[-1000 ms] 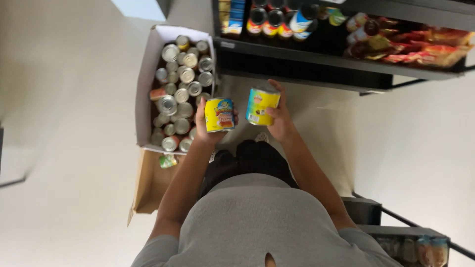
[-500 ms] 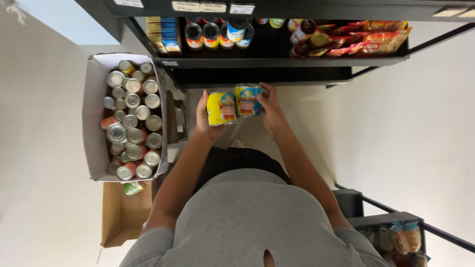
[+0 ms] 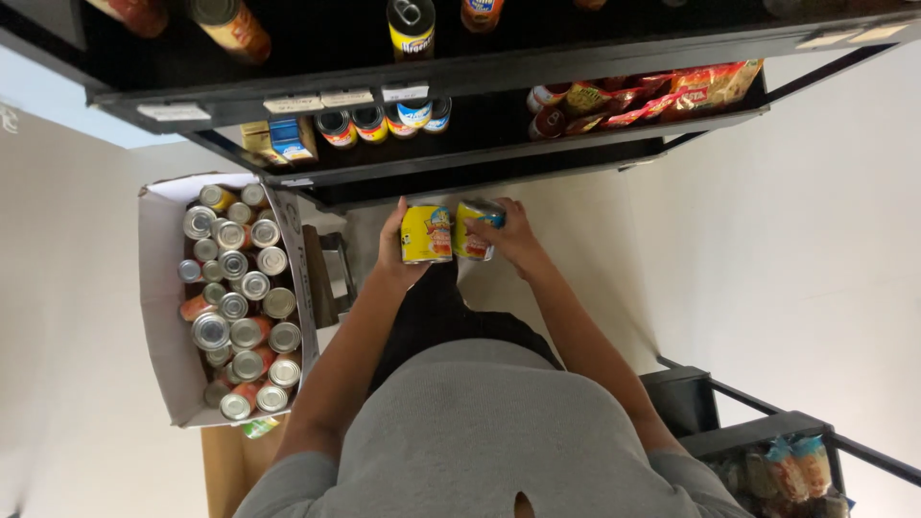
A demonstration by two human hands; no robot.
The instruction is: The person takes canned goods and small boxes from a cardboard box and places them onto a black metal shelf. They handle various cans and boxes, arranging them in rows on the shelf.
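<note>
i'm looking straight down over my own grey top, and both arms are stretched out in front of me toward a black shelving unit (image 3: 537, 58). my left hand (image 3: 391, 251) is wrapped around a yellow-labelled can (image 3: 426, 234), fingers curled behind it so the label faces up at the camera. my right hand (image 3: 513, 237) is gripping a second yellow can (image 3: 473, 230) with a bit of blue on its label, fingers over its far side. the two cans sit side by side, touching or very nearly so, held in the air just in front of the lowest shelf edge and above the pale floor. neither hand is loose; each is closed firmly on its own can. to my left a white cardboard box (image 3: 158, 288) stands open, packed with upright tins (image 3: 235, 288) showing mostly silver lids, a few with red or orange labels lying among them. below the box a brown cardboard flap (image 3: 223, 465) pokes out. on the shelf beyond my hands i see a row of small cans (image 3: 384, 122) with mixed labels, a blue and yellow carton (image 3: 293, 139) to their left, and red and yellow packets (image 3: 662, 91) over to the right. a higher shelf holds more cans seen end on. at the lower right a dark cart (image 3: 739, 432) carries some wrapped packets (image 3: 782, 470), too blurred to make out
</note>
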